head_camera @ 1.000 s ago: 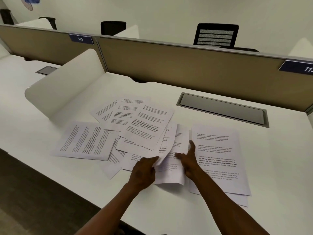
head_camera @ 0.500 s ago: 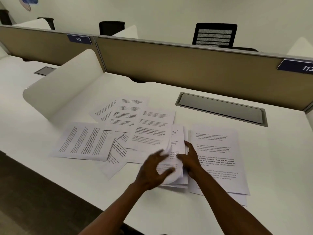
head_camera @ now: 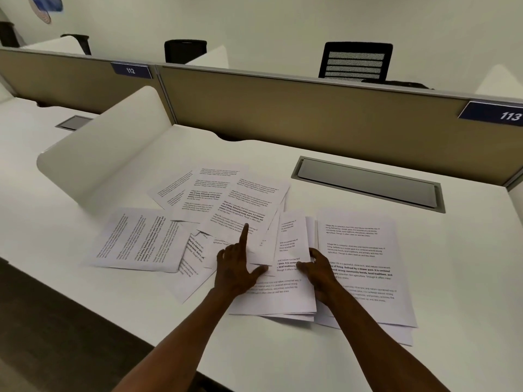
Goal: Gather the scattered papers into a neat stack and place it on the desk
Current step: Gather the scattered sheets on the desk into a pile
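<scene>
A: What are we doing with our left hand (head_camera: pixel 236 267)?

B: It lies spread on the scattered papers (head_camera: pixel 226 205), fingers straight. The forefinger points toward 12 o'clock and touches the topmost printed sheet (head_camera: pixel 249 210); the thumb reaches toward 3 o'clock onto the gathered pile (head_camera: pixel 280 292). It clasps nothing.

A: And our right hand (head_camera: pixel 321 274)?

B: It sits at the pile's 3 o'clock edge. The thumb presses on the top page and the fingers curl round that edge, gripping several sheets whose far ends lift off the desk (head_camera: pixel 467 278).

A: Where does the rest lie?

B: 1 sideways sheet (head_camera: pixel 135 239) sits at 9 o'clock of our hands, overlapping pages fan out at 11 and 12 o'clock, and a flat sheet (head_camera: pixel 359 264) lies at 3 o'clock, partly under our right wrist, with more pages beneath it.

A: Beyond them?

B: A grey cable hatch (head_camera: pixel 368 183) at 1 o'clock, the tan partition (head_camera: pixel 283 108) with tags 112 (head_camera: pixel 130 70) and 113 (head_camera: pixel 501 115), and a black chair (head_camera: pixel 356 61) behind it.
</scene>
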Demonstrator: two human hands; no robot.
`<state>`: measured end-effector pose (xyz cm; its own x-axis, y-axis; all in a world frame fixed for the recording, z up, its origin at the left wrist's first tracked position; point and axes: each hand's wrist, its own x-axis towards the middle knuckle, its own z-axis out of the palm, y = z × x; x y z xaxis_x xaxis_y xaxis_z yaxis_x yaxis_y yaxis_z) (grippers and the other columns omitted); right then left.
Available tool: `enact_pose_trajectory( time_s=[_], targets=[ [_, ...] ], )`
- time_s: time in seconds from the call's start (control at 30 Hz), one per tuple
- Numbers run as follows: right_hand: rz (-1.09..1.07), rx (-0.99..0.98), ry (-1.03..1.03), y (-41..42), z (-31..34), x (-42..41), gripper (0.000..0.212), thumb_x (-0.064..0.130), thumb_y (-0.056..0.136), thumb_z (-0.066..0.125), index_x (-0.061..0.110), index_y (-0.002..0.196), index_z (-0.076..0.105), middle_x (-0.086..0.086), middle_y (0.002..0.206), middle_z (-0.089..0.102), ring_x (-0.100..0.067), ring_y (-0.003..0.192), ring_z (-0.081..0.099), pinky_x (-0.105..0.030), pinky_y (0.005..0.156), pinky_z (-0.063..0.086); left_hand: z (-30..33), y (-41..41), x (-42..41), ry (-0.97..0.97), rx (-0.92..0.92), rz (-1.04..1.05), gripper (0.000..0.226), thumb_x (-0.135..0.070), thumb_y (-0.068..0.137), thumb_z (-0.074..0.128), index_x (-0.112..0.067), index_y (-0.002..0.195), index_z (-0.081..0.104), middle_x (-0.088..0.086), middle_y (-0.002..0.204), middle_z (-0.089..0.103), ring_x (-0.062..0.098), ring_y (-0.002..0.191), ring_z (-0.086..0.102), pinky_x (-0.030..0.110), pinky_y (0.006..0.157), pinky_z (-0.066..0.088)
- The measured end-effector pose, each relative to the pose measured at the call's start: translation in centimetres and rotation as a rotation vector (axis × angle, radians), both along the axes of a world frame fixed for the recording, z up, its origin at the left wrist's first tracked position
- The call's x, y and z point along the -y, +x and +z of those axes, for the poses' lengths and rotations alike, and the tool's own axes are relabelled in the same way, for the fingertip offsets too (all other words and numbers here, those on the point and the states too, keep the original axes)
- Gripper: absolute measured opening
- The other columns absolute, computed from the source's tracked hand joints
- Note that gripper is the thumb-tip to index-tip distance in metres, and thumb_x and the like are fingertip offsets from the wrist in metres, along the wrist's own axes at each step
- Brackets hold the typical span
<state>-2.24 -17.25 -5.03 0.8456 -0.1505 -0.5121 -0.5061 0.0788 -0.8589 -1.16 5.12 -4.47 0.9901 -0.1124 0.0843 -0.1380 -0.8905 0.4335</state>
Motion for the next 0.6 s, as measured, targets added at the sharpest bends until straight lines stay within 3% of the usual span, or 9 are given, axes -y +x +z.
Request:
enact_pose_trajectory(
  time_s=[0.13,0.23,0.37,0.6],
  targets=[
    [0.001,-0.010,-0.008,0.2,0.0,0.1,0.043,0.003,0.088,0.065,0.014,0.129,0.057,-0.010,0.126,0.064,-0.030,0.106,0.065,-0.051,0.095,0.054,-0.1,-0.4,0.8,0.127,-0.069,-0.014,0.130,-0.093,0.060,0.047,-0.026,0.155,-0.011,0.004,0.137,0.046,0.025,0.128,0.042,0.046,0.117,0.022],
    [0.004,-0.009,0.006,0.3,0.1,0.1,0.044,0.004,0.089,0.065,0.014,0.130,0.057,-0.008,0.125,0.064,-0.029,0.106,0.065,-0.051,0.093,0.055,-0.3,-0.3,1.4,0.181,-0.140,0.006,0.133,-0.097,0.056,0.041,-0.020,0.157,0.001,0.006,0.149,0.032,0.027,0.137,0.030,0.048,0.121,0.014],
    [0.021,0.000,0.045,0.3,-0.1,0.2,0.045,0.005,0.086,0.068,0.019,0.128,0.059,-0.009,0.124,0.066,-0.032,0.106,0.067,-0.054,0.089,0.057,-0.2,0.2,1.5,0.238,-0.139,-0.015,0.126,-0.097,0.056,0.038,-0.019,0.153,0.021,0.005,0.140,0.036,0.026,0.131,0.034,0.047,0.117,0.021],
    [0.014,0.022,0.070,0.5,0.1,0.1,0.041,0.002,0.087,0.065,0.018,0.125,0.060,-0.010,0.121,0.068,-0.030,0.103,0.068,-0.053,0.091,0.056,-0.2,0.5,1.3,0.208,-0.129,-0.060,0.112,-0.090,0.065,0.044,-0.022,0.152,0.026,0.005,0.136,0.044,0.025,0.122,0.041,0.039,0.104,0.035]
  ],
)
